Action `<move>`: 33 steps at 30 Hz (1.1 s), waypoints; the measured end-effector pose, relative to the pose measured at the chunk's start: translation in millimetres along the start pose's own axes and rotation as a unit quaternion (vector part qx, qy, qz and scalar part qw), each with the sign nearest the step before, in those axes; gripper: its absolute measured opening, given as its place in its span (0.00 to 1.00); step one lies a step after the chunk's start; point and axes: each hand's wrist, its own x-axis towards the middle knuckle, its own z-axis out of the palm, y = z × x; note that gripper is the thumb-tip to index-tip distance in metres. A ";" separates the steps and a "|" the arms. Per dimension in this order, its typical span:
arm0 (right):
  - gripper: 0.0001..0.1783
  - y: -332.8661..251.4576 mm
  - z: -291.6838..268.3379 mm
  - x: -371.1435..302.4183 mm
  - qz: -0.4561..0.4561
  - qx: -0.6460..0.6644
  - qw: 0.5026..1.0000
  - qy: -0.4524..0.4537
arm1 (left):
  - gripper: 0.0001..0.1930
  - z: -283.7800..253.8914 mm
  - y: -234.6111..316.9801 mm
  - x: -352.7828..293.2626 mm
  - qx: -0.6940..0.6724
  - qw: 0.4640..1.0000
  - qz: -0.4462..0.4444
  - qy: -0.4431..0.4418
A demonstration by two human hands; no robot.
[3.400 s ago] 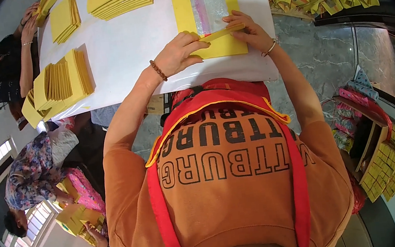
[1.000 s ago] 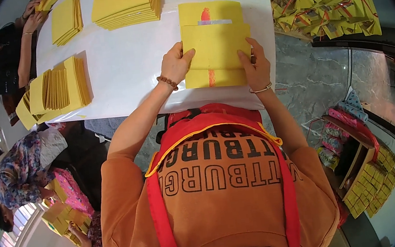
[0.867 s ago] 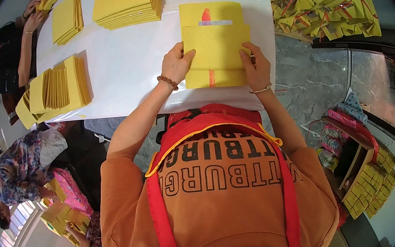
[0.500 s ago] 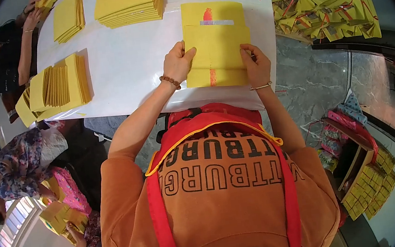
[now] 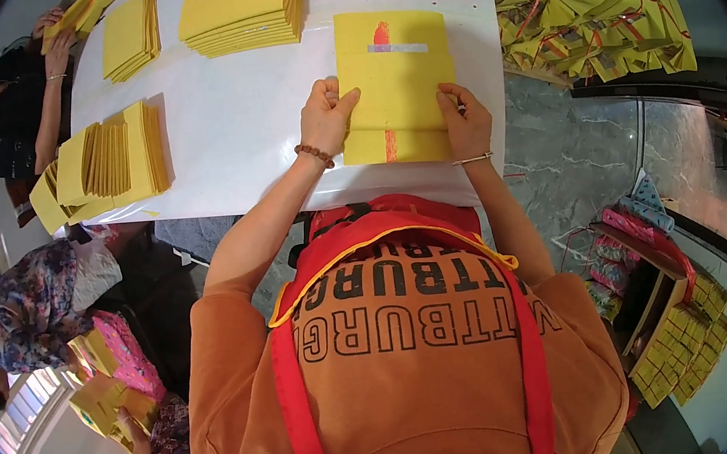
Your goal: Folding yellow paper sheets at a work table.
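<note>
A folded yellow paper sheet (image 5: 401,86) lies near the front edge of the white table, with a red patch and a silvery strip across its upper part and a short red streak on its lower fold. My left hand (image 5: 329,122) grips its left edge, thumb on top and fingers curled. At the opposite edge, my right hand (image 5: 467,122) has its thumb and fingers pinched together on the paper. The fingers' undersides are hidden.
Yellow paper stacks stand on the white table (image 5: 232,116): a thick one (image 5: 242,10) farther off, fanned folds (image 5: 106,159) at left. Red-tied yellow bundles (image 5: 591,8) crowd the right. Another person's hands (image 5: 57,33) handle yellow paper at far left; more people sit lower left.
The whole view has shifted slightly. Both my hands stay at the same edges of the paper, which looks unchanged in shape.
</note>
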 end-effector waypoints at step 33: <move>0.33 -19.1 15.0 4.0 -0.318 -0.182 0.917 -0.161 | 0.28 41.1 31.7 -9.4 0.565 0.731 0.338 -0.177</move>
